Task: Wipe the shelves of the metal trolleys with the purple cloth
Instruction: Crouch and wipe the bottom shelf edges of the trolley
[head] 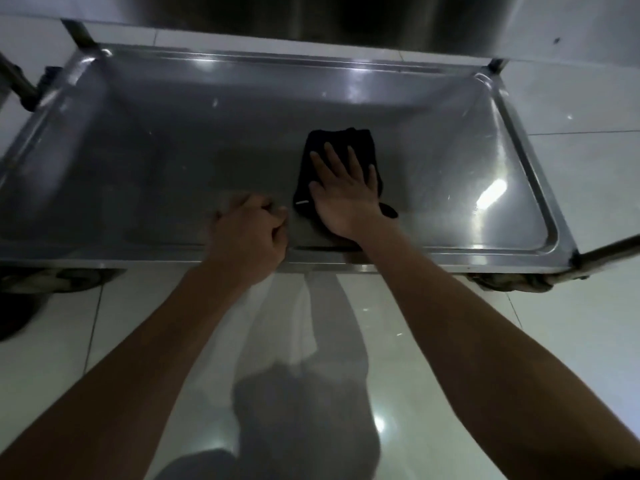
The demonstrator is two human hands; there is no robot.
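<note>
Your right hand (341,188) lies flat, fingers spread, pressing the cloth (332,147) on the shelf (173,161) just right of centre, your left hand (251,232) fisted on the 6 o'clock rim, so wiping looks midway, with the 9 and 3 o'clock ends likely left.

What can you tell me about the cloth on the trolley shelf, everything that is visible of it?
The cloth looks almost black in this dim light, so its purple colour cannot be confirmed. It seems soft and folded or bunched into a rough rectangle, with a small light tag near its lower left edge. It lies flat on the shelf of the metal trolley, right of the middle and toward the near rim. The right hand presses on it with open, spread fingers, covering its middle; the left hand does not touch it.
</note>
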